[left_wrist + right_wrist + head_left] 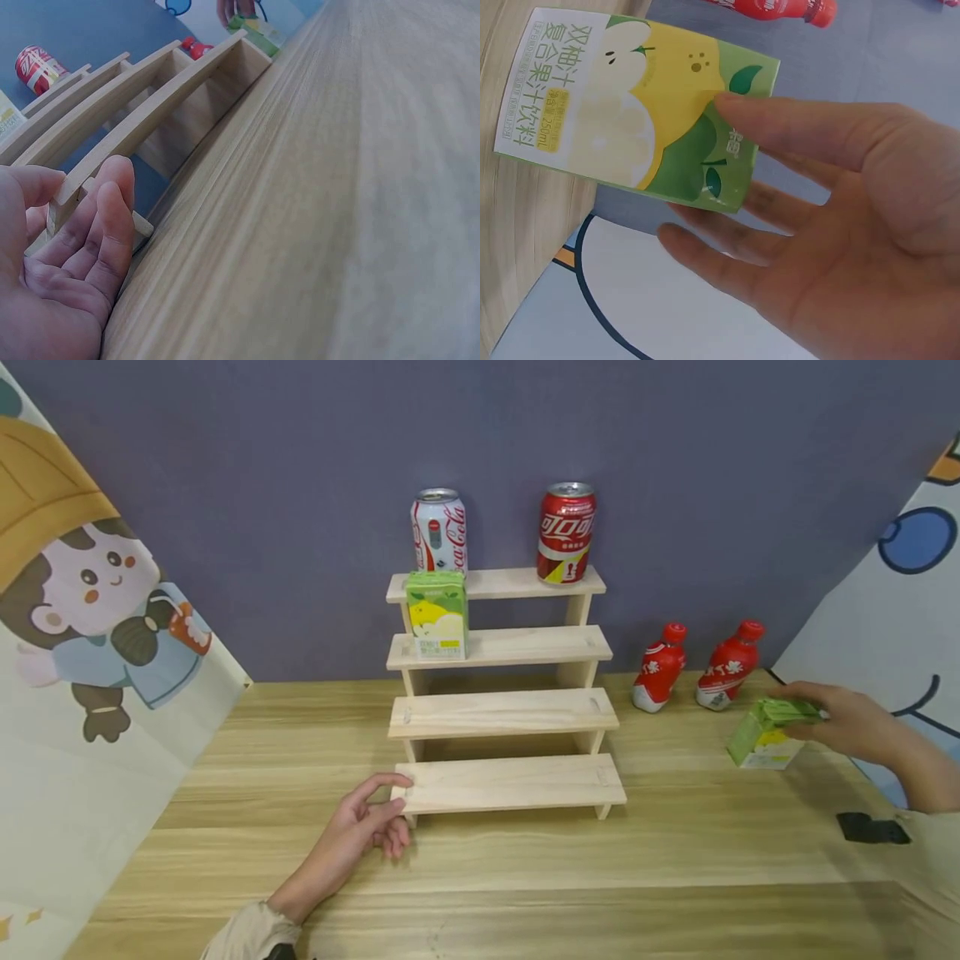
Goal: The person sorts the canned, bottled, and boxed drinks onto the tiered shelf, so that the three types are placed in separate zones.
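One juice carton (774, 745), three o'clock: I judge it light, crushable; right grip (847, 718) pinches its top, well placed. Left grip (369, 822) pinches shelf (510, 785), seven o'clock.

A plain grey-blue wall (300, 527) stands behind the wood-grain table (525, 893). The left panel (67, 810) bears a cartoon figure (112, 610) with a yellow hat (45, 493); the right panel (847, 618) bears a blue oval (922, 541).
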`<state>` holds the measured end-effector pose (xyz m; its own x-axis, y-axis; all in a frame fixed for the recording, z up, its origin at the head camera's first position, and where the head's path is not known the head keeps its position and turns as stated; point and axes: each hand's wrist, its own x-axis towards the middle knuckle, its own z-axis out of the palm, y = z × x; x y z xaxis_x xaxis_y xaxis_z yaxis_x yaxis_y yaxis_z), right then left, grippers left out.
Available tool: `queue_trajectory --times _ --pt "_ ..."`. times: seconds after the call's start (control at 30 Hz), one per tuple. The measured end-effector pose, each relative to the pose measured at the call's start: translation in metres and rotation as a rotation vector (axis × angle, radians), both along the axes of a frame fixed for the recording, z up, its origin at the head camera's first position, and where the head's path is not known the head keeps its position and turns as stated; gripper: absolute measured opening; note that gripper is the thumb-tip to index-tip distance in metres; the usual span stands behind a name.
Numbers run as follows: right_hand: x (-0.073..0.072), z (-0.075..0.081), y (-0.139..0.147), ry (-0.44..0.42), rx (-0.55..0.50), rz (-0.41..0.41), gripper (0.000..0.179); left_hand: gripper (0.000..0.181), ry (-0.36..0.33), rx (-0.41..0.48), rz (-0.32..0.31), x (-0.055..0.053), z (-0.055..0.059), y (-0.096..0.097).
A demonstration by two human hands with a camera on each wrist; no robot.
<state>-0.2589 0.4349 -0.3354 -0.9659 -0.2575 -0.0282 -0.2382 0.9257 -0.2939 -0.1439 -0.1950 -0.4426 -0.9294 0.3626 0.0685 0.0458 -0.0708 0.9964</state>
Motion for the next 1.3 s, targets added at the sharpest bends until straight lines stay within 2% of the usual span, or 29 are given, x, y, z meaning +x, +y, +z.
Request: queue_trajectory --times 0.53,0.73,0.83,1.0,1.1,1.3 --pt "-0.001 -0.012 0.002 0.119 -0.027 -0.006 0.054 0.037 -0.02 -0.016 0.008 -0.001 0.0 0.0" --pt "-0.004 -0.011 -0.01 0.234 -0.032 -0.015 0.047 0.038 -0.011 -0.02 0.014 0.0 -0.001 0.0" --pt "-0.006 -0.012 -0.018 0.253 -0.054 -0.034 0.048 0.039 -0.011 -0.026 0.018 0.0 0.0 0.001" --pt "-0.01 -0.014 -0.031 0.269 -0.086 -0.04 0.049 0.039 -0.017 -0.033 0.026 0.0 0.001 0.001" --pt "-0.01 -0.013 -0.035 0.268 -0.063 -0.027 0.049 0.038 -0.014 -0.037 0.029 0.0 0.0 0.002" --pt "-0.007 -0.008 -0.032 0.199 0.009 0.015 0.054 0.036 -0.014 -0.034 0.036 -0.001 -0.001 0.001"
